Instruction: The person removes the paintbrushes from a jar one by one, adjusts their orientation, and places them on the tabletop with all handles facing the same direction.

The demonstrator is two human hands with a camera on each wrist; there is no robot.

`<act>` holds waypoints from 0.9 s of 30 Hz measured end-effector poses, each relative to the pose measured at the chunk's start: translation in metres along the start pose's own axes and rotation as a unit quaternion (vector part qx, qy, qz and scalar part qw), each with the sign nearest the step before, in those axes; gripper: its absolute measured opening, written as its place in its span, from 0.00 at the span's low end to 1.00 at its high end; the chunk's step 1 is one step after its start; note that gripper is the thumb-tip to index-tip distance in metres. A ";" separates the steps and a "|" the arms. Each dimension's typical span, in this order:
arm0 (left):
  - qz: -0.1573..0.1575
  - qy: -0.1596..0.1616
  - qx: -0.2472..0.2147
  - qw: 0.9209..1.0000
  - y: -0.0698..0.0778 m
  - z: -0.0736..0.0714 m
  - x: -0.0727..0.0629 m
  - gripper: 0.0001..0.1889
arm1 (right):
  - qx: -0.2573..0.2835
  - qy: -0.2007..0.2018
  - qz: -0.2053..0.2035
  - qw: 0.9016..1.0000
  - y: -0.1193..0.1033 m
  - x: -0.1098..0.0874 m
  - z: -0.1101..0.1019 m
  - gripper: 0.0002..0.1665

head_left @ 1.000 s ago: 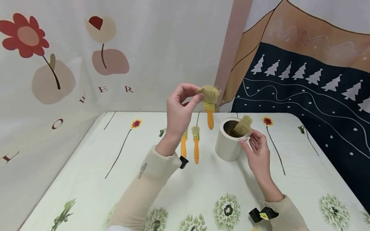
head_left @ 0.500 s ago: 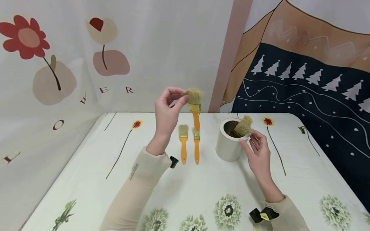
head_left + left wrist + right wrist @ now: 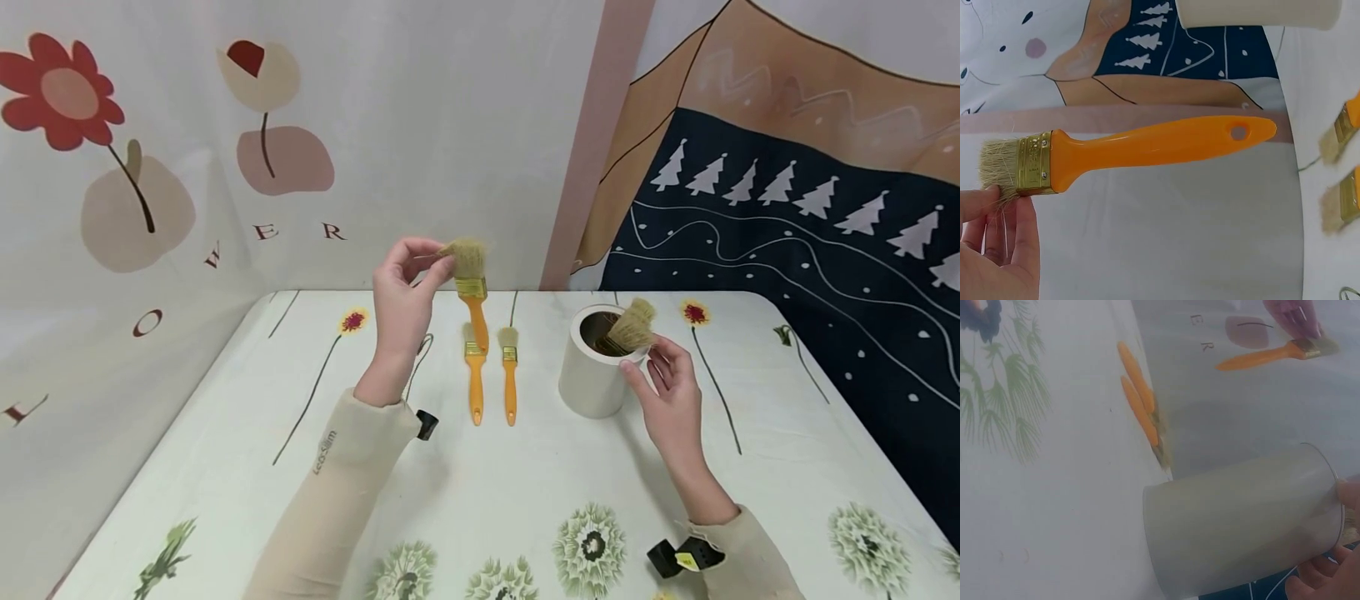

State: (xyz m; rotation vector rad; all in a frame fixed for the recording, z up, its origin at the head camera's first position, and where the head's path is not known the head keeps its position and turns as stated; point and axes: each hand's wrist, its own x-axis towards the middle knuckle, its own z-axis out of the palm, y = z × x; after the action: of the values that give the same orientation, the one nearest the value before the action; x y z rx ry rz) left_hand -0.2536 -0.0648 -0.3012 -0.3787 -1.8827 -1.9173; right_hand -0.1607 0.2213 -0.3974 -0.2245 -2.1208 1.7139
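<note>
My left hand (image 3: 405,304) pinches a wide paintbrush (image 3: 472,287) by its bristles, raised above the table with its orange handle hanging down. In the left wrist view, thumb and fingers meet at the lower edge of the bristles (image 3: 999,165), beside the brass ferrule. Farther right stands a white cylindrical pot (image 3: 591,385), upright on the table. My right hand (image 3: 667,392) holds this pot near its rim, thumb and fingers at its right side. Another paintbrush (image 3: 632,327) leans in the pot, bristles up, its handle hidden inside.
Two more orange-handled paintbrushes, a wider one (image 3: 476,387) and a narrower one (image 3: 510,375), lie side by side left of the pot, bristles away from me. A flower-printed white cloth (image 3: 525,479) covers the table. Printed curtains (image 3: 435,125) hang behind and at the right.
My left hand has carried its paintbrush leftward and slightly lower, away from the pot to over the wider lying brush. The right hand and the pot have stayed in place.
</note>
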 end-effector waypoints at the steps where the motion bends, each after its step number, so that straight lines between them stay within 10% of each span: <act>1: -0.003 0.001 0.003 1.000 -0.001 -0.002 0.000 0.07 | 0.000 0.000 0.000 1.000 0.000 0.000 0.000 0.35; 27: -0.086 0.030 0.039 0.995 -0.047 -0.037 0.008 0.08 | -0.005 0.000 -0.001 1.000 0.001 0.001 0.000 0.36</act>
State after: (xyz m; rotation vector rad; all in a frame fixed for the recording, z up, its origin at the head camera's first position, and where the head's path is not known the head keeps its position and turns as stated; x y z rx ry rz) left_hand -0.2793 -0.1031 -0.3401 -0.1376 -1.9991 -1.9327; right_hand -0.1617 0.2223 -0.3985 -0.2247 -2.1301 1.7029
